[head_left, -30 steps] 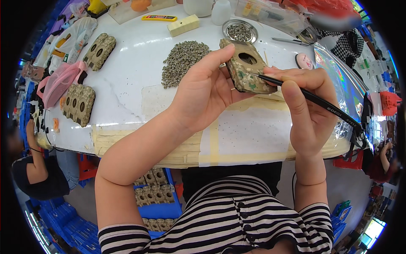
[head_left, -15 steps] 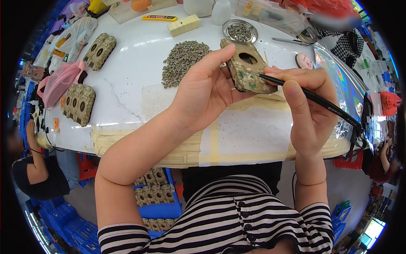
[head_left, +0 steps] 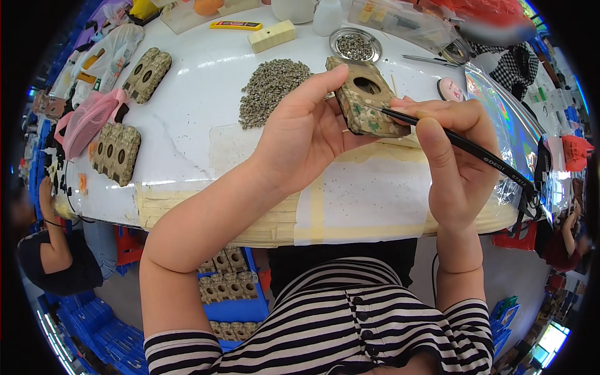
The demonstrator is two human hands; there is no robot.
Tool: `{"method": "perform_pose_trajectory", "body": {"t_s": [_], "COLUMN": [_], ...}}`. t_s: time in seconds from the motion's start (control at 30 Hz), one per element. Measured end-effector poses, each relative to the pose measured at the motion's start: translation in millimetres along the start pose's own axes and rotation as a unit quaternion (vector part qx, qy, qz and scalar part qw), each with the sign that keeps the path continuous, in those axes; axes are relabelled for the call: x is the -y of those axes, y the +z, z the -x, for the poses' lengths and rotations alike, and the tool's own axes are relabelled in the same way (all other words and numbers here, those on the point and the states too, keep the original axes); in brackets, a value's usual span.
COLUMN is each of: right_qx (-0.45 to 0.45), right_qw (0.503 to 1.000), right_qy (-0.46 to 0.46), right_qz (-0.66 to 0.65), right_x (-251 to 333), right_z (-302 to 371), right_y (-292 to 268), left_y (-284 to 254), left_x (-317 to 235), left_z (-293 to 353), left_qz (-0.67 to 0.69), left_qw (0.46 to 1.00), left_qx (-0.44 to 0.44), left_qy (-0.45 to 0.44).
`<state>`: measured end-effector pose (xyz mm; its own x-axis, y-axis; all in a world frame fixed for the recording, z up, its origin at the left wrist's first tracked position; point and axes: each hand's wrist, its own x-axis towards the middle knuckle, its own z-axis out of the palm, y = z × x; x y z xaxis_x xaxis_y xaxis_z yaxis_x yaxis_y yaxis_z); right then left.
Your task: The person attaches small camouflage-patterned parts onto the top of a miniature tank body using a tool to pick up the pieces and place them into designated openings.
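Note:
My left hand (head_left: 306,128) grips a camouflage-patterned housing (head_left: 369,103) by its left side, thumb on the top edge. The housing is tilted, with a round dark opening in its upper half. In my right hand (head_left: 462,150) is a pair of black tweezers (head_left: 465,142), held like a pen. Their tip meets the patterned face below the round opening; whether it pinches anything there is too small to tell. A pile of small metal parts (head_left: 272,94) lies beyond my left wrist. More such parts sit in a round metal dish (head_left: 377,49) behind the housing.
Camouflage housings (head_left: 117,153) lie on the table's left, beside a pink mesh bag (head_left: 90,122). A cream block (head_left: 272,36), a yellow box cutter (head_left: 235,25) and a clear plastic box (head_left: 406,25) stand at the back. Blue trays (head_left: 232,310) of housings are below the table edge.
Almost nothing differs. The tweezers' tip has shifted very slightly on the housing's face; both hands keep their hold and place.

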<state>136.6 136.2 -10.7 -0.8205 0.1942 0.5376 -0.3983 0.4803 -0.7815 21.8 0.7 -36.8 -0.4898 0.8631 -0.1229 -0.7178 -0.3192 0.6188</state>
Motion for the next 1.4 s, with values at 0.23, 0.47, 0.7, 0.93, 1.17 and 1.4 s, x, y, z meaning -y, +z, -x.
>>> {"method": "perform_pose_trajectory", "body": {"t_s": [0.23, 0.47, 0.7, 0.93, 1.17, 1.4], "right_qx": [-0.008, -0.006, -0.009, -0.01, -0.011, -0.008], "right_qw": [1.0, 1.0, 1.0, 1.0, 1.0, 1.0], "right_qy": [-0.004, -0.007, -0.006, -0.003, 0.0, -0.003], "right_qz": [-0.024, -0.016, -0.022, -0.018, -0.019, -0.028], "right_x": [-0.4, -1.2, -1.7, -0.9, 0.0, -1.7], "right_z": [0.3, 0.2, 0.6, 0.7, 0.6, 0.4], "right_y": [0.9, 1.1, 0.9, 0.7, 0.9, 0.1], "left_y": [1.7, -0.4, 1.6, 1.8, 1.3, 1.4], "left_x": [-0.3, 0.4, -0.1, -0.2, -0.3, 0.0], "left_z": [0.1, -0.5, 0.4, 0.1, 0.4, -0.2], "left_qz": [-0.003, -0.006, -0.011, -0.017, -0.009, -0.005], "left_qw": [1.0, 1.0, 1.0, 1.0, 1.0, 1.0], "left_qx": [-0.014, -0.011, -0.016, -0.014, -0.008, -0.009], "left_qy": [-0.001, 0.0, -0.002, -0.001, -0.004, -0.004]}}
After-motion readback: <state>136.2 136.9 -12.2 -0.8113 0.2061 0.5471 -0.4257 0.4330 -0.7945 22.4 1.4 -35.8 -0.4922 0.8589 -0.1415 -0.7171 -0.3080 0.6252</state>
